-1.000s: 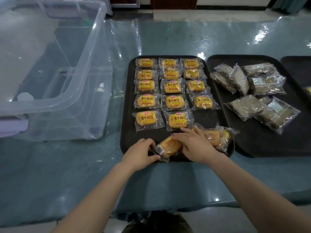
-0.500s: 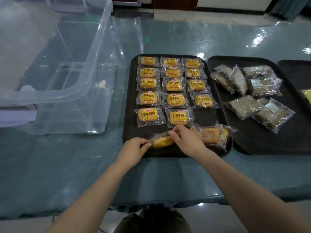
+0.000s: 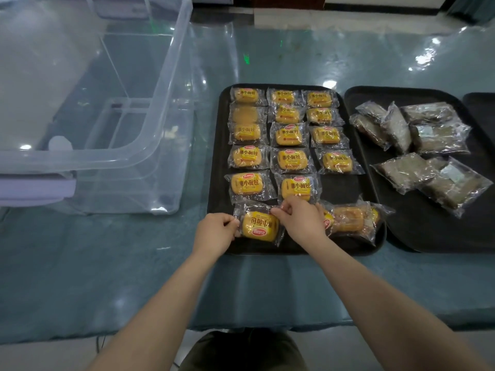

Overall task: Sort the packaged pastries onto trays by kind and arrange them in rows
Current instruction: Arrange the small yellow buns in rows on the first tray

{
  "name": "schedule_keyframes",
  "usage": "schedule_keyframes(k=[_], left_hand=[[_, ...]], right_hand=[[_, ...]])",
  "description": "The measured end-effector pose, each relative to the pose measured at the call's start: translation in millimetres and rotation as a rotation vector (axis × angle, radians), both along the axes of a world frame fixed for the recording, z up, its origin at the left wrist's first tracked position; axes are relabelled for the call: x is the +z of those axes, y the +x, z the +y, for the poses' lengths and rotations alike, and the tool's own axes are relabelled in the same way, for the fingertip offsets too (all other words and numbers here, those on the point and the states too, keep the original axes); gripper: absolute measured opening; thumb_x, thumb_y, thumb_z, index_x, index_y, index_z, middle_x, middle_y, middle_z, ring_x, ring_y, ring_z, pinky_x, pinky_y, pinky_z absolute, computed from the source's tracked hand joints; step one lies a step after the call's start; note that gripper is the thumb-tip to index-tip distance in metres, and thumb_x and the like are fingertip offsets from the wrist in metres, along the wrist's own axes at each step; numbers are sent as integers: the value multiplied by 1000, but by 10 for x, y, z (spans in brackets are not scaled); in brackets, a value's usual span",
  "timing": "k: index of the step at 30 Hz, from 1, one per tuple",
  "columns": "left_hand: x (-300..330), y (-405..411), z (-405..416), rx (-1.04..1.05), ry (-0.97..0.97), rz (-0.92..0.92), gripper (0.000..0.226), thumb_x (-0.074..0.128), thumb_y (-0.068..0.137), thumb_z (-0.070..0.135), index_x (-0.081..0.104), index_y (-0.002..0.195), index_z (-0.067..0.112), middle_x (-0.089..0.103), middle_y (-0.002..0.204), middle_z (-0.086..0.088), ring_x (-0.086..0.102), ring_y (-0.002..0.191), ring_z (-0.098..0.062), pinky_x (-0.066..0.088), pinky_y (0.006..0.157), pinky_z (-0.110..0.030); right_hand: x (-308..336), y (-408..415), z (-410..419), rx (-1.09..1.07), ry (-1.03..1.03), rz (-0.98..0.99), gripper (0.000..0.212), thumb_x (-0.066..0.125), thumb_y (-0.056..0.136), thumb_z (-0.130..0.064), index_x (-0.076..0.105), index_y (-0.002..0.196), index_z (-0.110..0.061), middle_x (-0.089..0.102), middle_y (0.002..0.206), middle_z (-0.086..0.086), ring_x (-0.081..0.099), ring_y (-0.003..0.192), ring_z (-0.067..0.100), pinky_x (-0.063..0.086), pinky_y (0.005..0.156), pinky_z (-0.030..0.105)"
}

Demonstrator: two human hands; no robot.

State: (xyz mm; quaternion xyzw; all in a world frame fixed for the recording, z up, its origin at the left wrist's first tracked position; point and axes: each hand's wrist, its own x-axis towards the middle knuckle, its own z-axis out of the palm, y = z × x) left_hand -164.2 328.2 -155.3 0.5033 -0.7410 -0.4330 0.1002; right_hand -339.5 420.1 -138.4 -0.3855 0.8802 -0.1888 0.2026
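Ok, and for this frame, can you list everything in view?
bread packs in rows: 14, yellow in clear wrappers, three columns on the left tray
held bread pack: 1, yellow, at the near end of the left column, print upside down
loose bread packs: a small pile, count unclear, yellow-orange, near right corner of the left tray
brown pastry packs: several, unsorted, on the middle tray
left tray: 1, black
middle tray: 1, black
right tray: 1, black, only its edge in view
storage bin: 1, clear plastic, left on the table
table: 1, glossy teal
left hand: pinches the held pack's left edge
right hand: pinches its right edge
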Motion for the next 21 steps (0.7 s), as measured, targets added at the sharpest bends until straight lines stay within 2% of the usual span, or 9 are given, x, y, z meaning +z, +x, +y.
schedule_keyframes(k=[2,4,5,6,8,11,15,18,21], left_hand=[[10,-5,-16,51,53,91,27,56,91,19,66,66,26,65,59,10,62,61,-3,46,59,-19],[24,-1,-22,142,191,246,12,58,91,19,66,82,22,69,77,5,66,76,-11,54,70,-27],[41,6,-18,192,299,340,4,61,90,19,65,92,19,69,85,2,67,82,-13,55,73,-29],[39,-1,-8,230,405,410,12,64,88,19,63,100,17,69,93,-1,68,86,-14,56,75,-29],[32,-26,27,268,587,497,26,66,86,20,59,111,14,69,103,-4,67,94,-17,56,78,-31],[29,-53,55,270,666,553,28,63,88,21,57,115,16,67,110,-5,65,101,-19,55,79,-32],[49,-26,-16,218,580,525,17,63,88,21,59,105,21,68,106,-4,66,96,-17,56,77,-33],[112,-7,-106,28,464,440,17,63,89,27,66,105,21,73,94,3,69,87,-12,55,71,-26],[196,-36,-172,-214,380,295,15,62,89,32,68,101,25,73,89,8,69,81,-8,53,67,-20]], right_hand=[[-4,23,-13,-20,-55,-33,23,57,91,-46,50,78,-29,59,67,-11,54,70,8,33,106,44],[17,34,-11,-52,-133,-132,18,59,92,-42,53,83,-28,60,72,-11,58,73,10,48,76,32],[36,48,-14,-63,-164,-192,16,60,91,-41,54,85,-27,62,75,-10,59,73,9,45,63,26],[51,66,-23,-65,-187,-250,15,61,91,-39,55,85,-27,64,77,-8,60,74,9,43,58,24],[59,107,-50,-41,-206,-342,15,63,90,-37,57,85,-24,67,80,-4,63,77,11,47,63,26],[39,137,-61,6,-170,-353,16,67,87,-37,58,88,-23,65,84,-7,61,81,7,46,64,23],[37,81,0,15,-167,-374,31,70,86,-32,54,112,-28,60,96,-15,58,90,0,46,70,15],[62,61,8,-15,-214,-382,31,63,91,-33,51,119,-29,59,100,-17,56,92,-2,43,68,12],[99,83,-9,-33,-294,-477,32,52,96,-38,50,127,-30,59,110,-16,55,99,-3,43,75,15]])
